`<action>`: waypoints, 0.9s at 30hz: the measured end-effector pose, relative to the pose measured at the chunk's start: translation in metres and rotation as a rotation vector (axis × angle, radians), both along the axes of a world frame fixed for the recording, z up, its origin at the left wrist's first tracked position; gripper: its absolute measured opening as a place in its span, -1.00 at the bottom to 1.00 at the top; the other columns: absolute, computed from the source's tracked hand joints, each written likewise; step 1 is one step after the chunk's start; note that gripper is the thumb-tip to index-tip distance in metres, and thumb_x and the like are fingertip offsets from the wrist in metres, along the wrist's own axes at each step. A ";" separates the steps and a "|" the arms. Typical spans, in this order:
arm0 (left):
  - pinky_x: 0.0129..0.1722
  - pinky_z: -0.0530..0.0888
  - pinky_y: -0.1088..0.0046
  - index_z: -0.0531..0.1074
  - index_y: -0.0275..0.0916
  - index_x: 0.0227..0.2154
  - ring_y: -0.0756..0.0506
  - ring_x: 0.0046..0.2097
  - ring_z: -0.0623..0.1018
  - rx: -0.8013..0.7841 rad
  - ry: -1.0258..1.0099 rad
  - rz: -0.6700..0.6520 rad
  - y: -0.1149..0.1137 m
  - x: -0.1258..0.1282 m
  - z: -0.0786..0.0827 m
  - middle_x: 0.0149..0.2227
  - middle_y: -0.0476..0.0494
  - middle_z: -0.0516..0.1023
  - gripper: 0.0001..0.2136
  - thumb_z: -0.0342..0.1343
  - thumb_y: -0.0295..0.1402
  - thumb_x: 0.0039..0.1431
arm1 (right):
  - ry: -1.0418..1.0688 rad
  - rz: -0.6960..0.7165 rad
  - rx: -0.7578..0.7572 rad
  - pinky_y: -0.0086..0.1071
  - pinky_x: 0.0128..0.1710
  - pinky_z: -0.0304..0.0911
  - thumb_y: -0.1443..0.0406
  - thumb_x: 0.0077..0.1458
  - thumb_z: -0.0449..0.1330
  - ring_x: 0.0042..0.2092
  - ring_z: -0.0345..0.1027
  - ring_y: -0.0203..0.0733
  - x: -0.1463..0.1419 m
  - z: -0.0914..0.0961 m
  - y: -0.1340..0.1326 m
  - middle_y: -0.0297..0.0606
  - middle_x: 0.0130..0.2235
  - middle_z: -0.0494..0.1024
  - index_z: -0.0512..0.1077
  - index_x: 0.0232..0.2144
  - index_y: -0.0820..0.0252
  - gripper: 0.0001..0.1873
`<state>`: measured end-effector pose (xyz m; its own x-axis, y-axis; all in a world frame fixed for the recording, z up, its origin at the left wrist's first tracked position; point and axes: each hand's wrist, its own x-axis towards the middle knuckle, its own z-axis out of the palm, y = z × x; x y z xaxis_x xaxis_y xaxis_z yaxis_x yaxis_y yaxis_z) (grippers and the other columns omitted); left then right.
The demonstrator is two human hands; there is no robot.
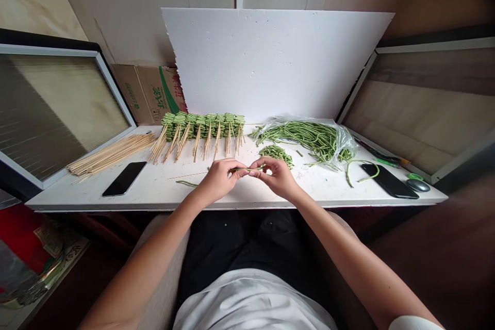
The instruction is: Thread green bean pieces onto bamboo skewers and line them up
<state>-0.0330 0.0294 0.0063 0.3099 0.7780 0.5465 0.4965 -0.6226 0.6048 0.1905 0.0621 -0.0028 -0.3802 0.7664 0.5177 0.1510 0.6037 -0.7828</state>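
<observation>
Two bare hands nearly meeting over the table [162, 193], left hand [218, 181] and right hand [274, 178] with fingertips [240, 171] pinched tight on one thin bean [249, 168] lying crosswise between them, long axis left to right, right hand nearer the bean heap [275, 155]

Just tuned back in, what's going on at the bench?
A person pinches a green long bean between their left hand and right hand over a white bench. Behind the hands stands a row of beans on bamboo skewers, with loose skewers to the left and a plastic bag of beans to the right.
</observation>
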 end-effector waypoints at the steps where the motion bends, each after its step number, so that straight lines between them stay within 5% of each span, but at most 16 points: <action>1: -0.29 0.44 0.40 0.70 -0.19 -0.20 -0.10 -0.27 0.59 -0.014 -0.012 -0.009 0.000 0.000 0.001 -0.25 -0.14 0.71 -0.83 0.23 -0.27 0.41 | 0.001 -0.003 0.011 -0.23 -0.26 0.34 -0.09 0.17 0.43 -0.18 0.54 -0.07 0.000 0.000 0.000 -0.19 -0.26 0.69 0.66 -0.31 0.09 -0.61; 8: -0.28 0.46 0.39 0.69 -0.20 -0.27 -0.10 -0.28 0.59 -0.010 -0.026 -0.011 -0.001 0.000 0.004 -0.27 -0.14 0.71 -0.83 0.23 -0.29 0.40 | -0.008 -0.052 0.071 -0.21 -0.25 0.33 -0.13 0.13 0.44 -0.20 0.47 -0.06 0.002 0.001 0.001 -0.19 -0.30 0.66 0.64 -0.35 0.06 -0.58; 27: -0.34 0.48 0.44 0.68 -0.20 -0.45 -0.06 -0.36 0.61 0.023 -0.041 -0.115 0.010 0.002 -0.012 -0.41 -0.10 0.68 -0.75 0.17 -0.61 0.20 | -0.169 0.169 0.112 -0.12 -0.01 0.30 -0.12 0.28 0.31 -0.09 0.38 0.02 0.007 0.002 0.001 -0.16 -0.33 0.60 0.62 -0.39 0.06 -0.56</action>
